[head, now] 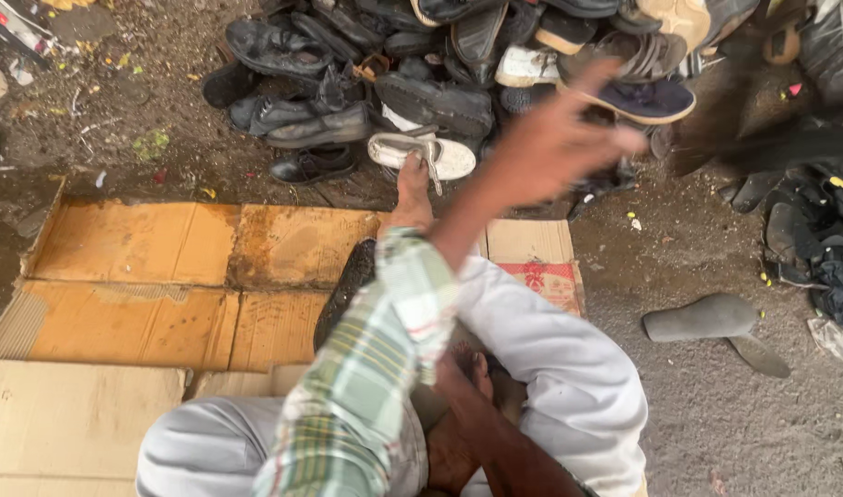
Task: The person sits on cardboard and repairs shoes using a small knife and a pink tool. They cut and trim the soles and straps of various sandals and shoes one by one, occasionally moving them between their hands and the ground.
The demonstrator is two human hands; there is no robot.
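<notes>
1. The left hand [555, 138] is motion-blurred, stretched toward the heap of dark shoes [412, 74]; fingers spread, nothing held.
2. The right hand [454, 451] lies low by the lap, its grip unclear.
3. Flattened brown cardboard [136, 276] covers the ground; one piece [546, 281] bears a red print.
4. A grey sole [702, 317] lies apart on the dirt.

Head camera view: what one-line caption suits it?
Seated on cardboard, a person's left hand reaches, blurred, toward a shoe pile.
</notes>
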